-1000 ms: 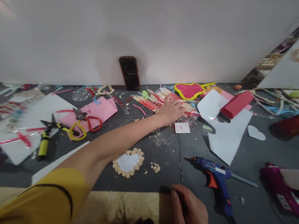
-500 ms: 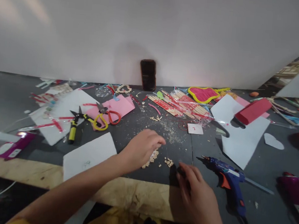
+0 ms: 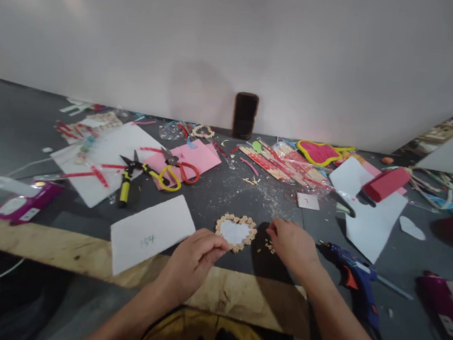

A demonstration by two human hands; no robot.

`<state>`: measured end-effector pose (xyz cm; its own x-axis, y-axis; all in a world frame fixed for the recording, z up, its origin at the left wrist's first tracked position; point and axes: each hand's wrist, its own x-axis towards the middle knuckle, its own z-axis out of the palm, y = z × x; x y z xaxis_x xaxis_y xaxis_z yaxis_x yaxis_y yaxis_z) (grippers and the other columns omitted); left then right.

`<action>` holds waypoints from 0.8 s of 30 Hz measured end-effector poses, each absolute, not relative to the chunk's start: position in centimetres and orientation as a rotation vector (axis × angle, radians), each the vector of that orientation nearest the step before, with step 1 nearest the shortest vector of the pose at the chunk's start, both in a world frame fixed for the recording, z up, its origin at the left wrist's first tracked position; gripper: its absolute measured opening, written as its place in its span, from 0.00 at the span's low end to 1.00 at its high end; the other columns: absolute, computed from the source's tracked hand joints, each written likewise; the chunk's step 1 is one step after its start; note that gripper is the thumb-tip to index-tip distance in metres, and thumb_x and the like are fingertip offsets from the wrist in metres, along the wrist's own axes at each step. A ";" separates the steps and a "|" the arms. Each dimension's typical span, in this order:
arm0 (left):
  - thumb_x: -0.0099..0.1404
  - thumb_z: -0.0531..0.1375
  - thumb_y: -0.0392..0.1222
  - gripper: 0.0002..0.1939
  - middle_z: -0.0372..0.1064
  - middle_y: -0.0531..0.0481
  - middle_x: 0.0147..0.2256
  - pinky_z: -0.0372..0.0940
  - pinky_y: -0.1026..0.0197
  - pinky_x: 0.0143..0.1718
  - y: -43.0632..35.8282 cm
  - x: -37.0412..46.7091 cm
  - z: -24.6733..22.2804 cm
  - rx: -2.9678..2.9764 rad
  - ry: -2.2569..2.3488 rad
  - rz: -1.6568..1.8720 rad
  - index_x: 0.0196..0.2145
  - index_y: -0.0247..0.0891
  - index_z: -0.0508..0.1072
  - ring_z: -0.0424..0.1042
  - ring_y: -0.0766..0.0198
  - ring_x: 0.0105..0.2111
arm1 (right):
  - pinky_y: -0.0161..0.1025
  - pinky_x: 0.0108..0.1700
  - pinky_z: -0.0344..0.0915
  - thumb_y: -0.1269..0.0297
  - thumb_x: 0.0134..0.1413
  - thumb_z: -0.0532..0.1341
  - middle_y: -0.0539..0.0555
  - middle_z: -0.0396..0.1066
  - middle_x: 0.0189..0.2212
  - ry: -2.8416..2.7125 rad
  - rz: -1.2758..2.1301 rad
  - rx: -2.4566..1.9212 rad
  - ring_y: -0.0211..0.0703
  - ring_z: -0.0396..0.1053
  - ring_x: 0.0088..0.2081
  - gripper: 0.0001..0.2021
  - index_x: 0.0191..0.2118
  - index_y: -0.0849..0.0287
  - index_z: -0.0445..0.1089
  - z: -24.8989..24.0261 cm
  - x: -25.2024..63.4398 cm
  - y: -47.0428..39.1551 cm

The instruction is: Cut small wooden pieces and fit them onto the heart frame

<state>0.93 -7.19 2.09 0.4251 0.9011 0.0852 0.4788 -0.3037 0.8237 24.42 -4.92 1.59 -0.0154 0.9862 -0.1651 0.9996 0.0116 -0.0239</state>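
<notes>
A white paper heart [image 3: 235, 233] lies flat on the dark table, its border lined with small beige cut pieces like bits of stick. My left hand [image 3: 197, 257] is closed, thumb and fingers pinching the heart's lower left edge. To the heart's right is a small pile of loose beige pieces [image 3: 269, 246]. Over this pile my right hand [image 3: 295, 247] has its fingertips pressed together; whatever is between them is hidden. A blue glue gun [image 3: 354, 271] with an orange trigger rests right of my right hand.
Red-handled scissors [image 3: 188, 173] and yellow-handled pliers [image 3: 125, 185] lie at left near a folded white paper [image 3: 149, 232]. A phone [image 3: 245, 115] leans on the back wall. Patterned sticks [image 3: 267, 163] and a red stapler-like object [image 3: 386, 184] lie behind. The wooden table edge [image 3: 215, 293] is in front.
My left hand has drawn back from over the heart to its lower left edge, uncovering it. My right hand has moved forward onto the loose pieces. The view has shifted slightly.
</notes>
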 end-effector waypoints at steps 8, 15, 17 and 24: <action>0.64 0.53 0.41 0.09 0.72 0.52 0.30 0.65 0.64 0.33 -7.7 -1.4 2.4 1.700 1.256 0.740 0.32 0.41 0.73 0.71 0.64 0.31 | 0.37 0.29 0.56 0.67 0.60 0.46 0.58 0.72 0.36 2.058 -0.085 2.339 0.43 0.70 0.31 0.12 0.39 0.59 0.66 2.7 25.3 -2.7; 0.65 0.54 0.42 0.09 0.72 0.52 0.31 0.64 0.64 0.34 -8.0 -2.3 1.4 1.699 1.151 0.767 0.33 0.42 0.74 0.71 0.64 0.32 | 0.43 0.48 0.61 0.70 0.59 0.45 0.62 0.64 0.53 2.368 -0.077 2.364 0.48 0.63 0.53 0.21 0.57 0.60 0.58 4.5 26.4 -2.1; 0.65 0.54 0.40 0.09 0.72 0.51 0.31 0.64 0.64 0.35 -8.0 -2.3 1.2 1.693 1.123 0.804 0.32 0.41 0.73 0.71 0.65 0.33 | 0.42 0.48 0.63 0.68 0.60 0.47 0.59 0.68 0.49 2.481 -0.199 2.259 0.46 0.66 0.50 0.18 0.53 0.58 0.63 4.0 26.3 -3.7; 0.64 0.55 0.41 0.08 0.71 0.50 0.32 0.65 0.62 0.36 -7.7 -1.4 1.0 1.659 1.085 0.788 0.32 0.41 0.74 0.70 0.64 0.34 | 0.38 0.42 0.68 0.62 0.59 0.52 0.54 0.73 0.38 2.559 -0.416 2.191 0.41 0.71 0.39 0.12 0.40 0.54 0.72 0.7 25.7 -9.6</action>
<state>-1.41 -7.65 0.98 0.3942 0.9190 0.0105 0.2938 -0.1369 0.9460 25.66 -9.63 0.71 -0.1483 0.9884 0.0329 0.9270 0.1505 -0.3434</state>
